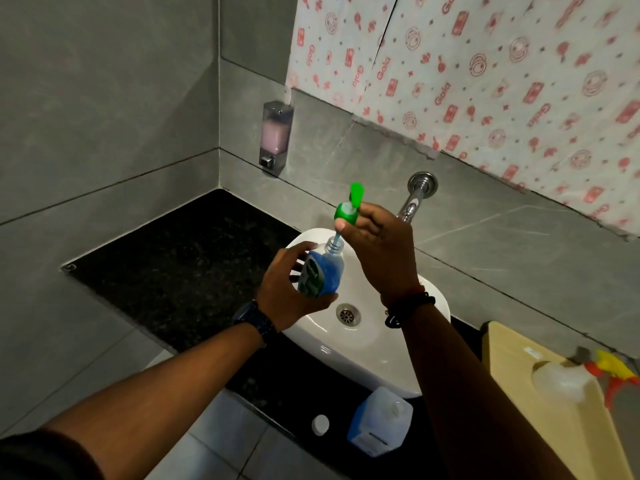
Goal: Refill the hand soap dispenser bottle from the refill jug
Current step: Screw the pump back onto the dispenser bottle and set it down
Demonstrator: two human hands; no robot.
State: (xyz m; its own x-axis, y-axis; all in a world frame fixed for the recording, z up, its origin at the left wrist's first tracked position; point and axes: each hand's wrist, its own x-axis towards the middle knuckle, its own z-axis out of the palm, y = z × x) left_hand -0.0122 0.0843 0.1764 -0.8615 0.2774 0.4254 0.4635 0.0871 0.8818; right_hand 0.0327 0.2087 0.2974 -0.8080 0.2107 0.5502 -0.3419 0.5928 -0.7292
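Over the white oval ceramic basin [363, 344], left hand [287, 292] wraps the clear plastic dispenser bottle with blue soap [320, 271], tilted. Right hand [381, 247] pinches the green pump head [348, 207], its dip tube partly in the bottle neck. Which way the pump is travelling, unclear. To seat it well: keep bottle steady, tube centred, collar square on threads. Translucent refill jug with blue liquid [379, 424] stands in front of the basin, uncapped; small white round cap [320, 425] left of it. Bottle label partly hidden; fill level hard to read.
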